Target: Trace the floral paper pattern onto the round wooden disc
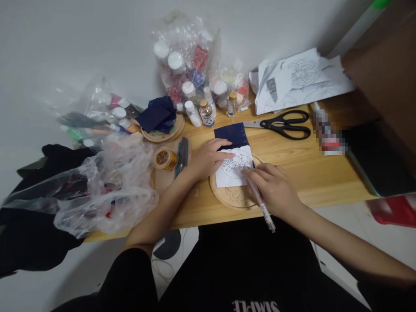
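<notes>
My right hand (273, 187) is closed around a pen (265, 213) with a pale, patterned barrel, its tip end at the right side of a white paper (227, 177). Black line drawings of flowers inside a circle cover that paper. My left hand (211, 159) lies over the paper's left edge with its fingers stretched out, pressing on it. Dark blue carbon paper (231, 133) sticks out past the top of the sheet. Underneath is a round wooden disc (221, 196), where a faint flower outline shows below the paper.
Black-handled scissors (286, 125) lie beyond the paper. Bagged bottles (188, 65) stand against the wall, with drawn sheets (299, 80) to their right. On the left are a gold thread spool (165, 158) and a crumpled plastic bag (107, 186). A black tablet-like slab (383, 160) sits far right.
</notes>
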Tool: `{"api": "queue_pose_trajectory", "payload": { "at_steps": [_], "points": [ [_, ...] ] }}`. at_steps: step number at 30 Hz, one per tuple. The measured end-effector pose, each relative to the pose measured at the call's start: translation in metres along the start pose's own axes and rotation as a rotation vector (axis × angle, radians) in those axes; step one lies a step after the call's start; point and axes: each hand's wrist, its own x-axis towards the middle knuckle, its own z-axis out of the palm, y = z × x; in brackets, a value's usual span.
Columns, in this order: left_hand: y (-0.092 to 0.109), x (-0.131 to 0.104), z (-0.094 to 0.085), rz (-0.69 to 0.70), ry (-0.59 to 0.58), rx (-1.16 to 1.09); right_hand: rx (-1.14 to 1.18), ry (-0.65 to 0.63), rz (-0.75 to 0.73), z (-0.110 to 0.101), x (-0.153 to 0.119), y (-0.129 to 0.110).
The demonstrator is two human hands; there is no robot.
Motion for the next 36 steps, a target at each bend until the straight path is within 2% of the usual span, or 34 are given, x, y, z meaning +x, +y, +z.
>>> {"api": "queue_pose_trajectory", "payload": {
  "at_steps": [14,18,22,24,29,36],
  "points": [
    [-0.008,-0.005,0.013,0.054,0.083,-0.027,0.05,0.006,0.052,0.003,-0.002,0.001],
    [-0.009,-0.005,0.015,0.053,0.085,-0.036,0.14,0.015,0.182,0.002,-0.002,0.002],
    [-0.009,-0.005,0.015,0.047,0.081,-0.041,0.196,0.093,0.32,-0.004,-0.004,0.01],
    [-0.008,-0.005,0.015,0.04,0.085,-0.045,0.199,0.099,0.253,-0.009,-0.006,0.018],
    [-0.006,-0.006,0.015,0.011,0.09,-0.03,0.086,-0.058,-0.039,-0.016,-0.007,0.03],
    [-0.009,-0.005,0.017,0.041,0.09,-0.006,-0.043,-0.079,-0.141,-0.005,-0.002,0.029]
  ]
}}
